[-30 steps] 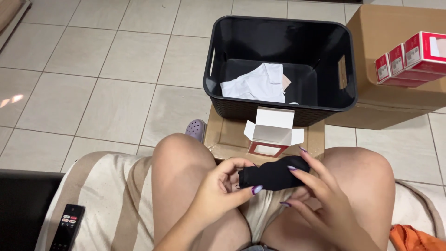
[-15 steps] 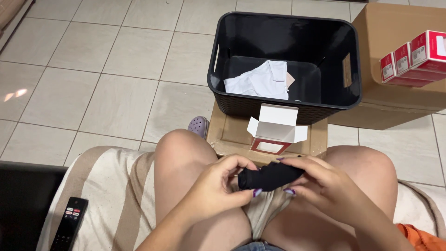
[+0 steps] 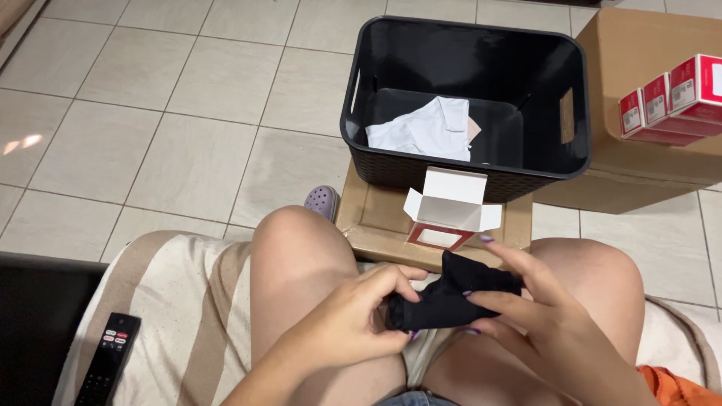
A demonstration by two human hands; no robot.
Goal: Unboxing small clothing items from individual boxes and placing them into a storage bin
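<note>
A small black piece of cloth (image 3: 444,301) is held between both hands above my lap. My left hand (image 3: 346,323) pinches its left end with thumb and fingers. My right hand (image 3: 534,301) grips the right end, fingers spread over and under it. Just beyond the hands an open white and red carton (image 3: 447,210) stands on a flat brown cardboard box (image 3: 368,225). Behind it sits a black plastic basket (image 3: 376,158) holding folded white cloth (image 3: 421,128).
A large brown cardboard box (image 3: 647,150) at the right carries red and white cartons (image 3: 665,101). A black remote control (image 3: 109,361) lies on the striped cushion (image 3: 180,316) at my left. A lilac clog (image 3: 322,201) rests on the tiled floor. Orange cloth (image 3: 677,387) shows at bottom right.
Both hands have kept working the black cloth, which now lies stretched lower and more to the left between them. The view has tilted slightly.
</note>
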